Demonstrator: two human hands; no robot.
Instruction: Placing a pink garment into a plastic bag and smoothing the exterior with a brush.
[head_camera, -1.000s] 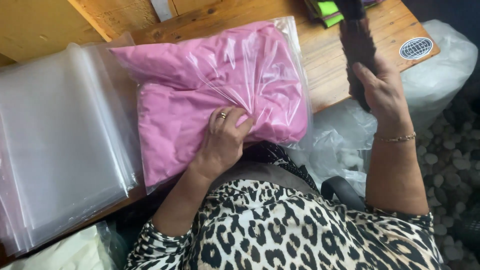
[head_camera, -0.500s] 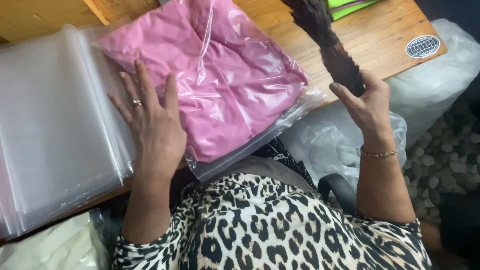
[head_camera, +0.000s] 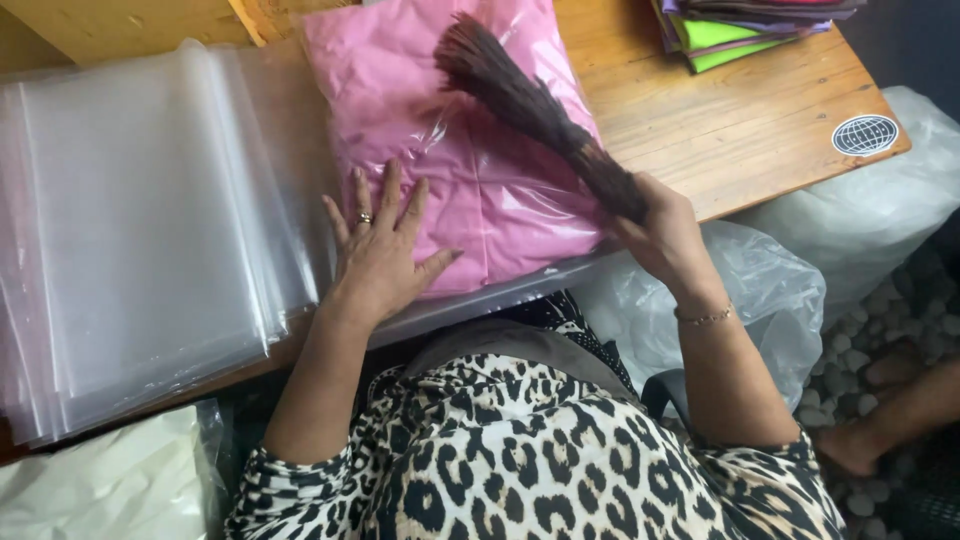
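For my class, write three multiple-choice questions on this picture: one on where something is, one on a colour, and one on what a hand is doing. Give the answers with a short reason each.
1. Where does the stack of clear plastic bags lie?
A. To the left of the pink bagged cloth
B. On the floor by the stones
C. On top of the folded cloths

2. What colour is the cloth inside the bag under the hands?
A. Green
B. Pink
C. White

3. What is the right hand doing?
A. Resting flat and empty
B. Gripping a small dark broom
C. Holding scissors

Answers:
1 A: the stack of clear plastic bags lies on the table left of the pink bagged cloth.
2 B: the cloth shows pink through the clear wrap.
3 B: the right hand closes round the broom, while the left hand lies flat on the bag.
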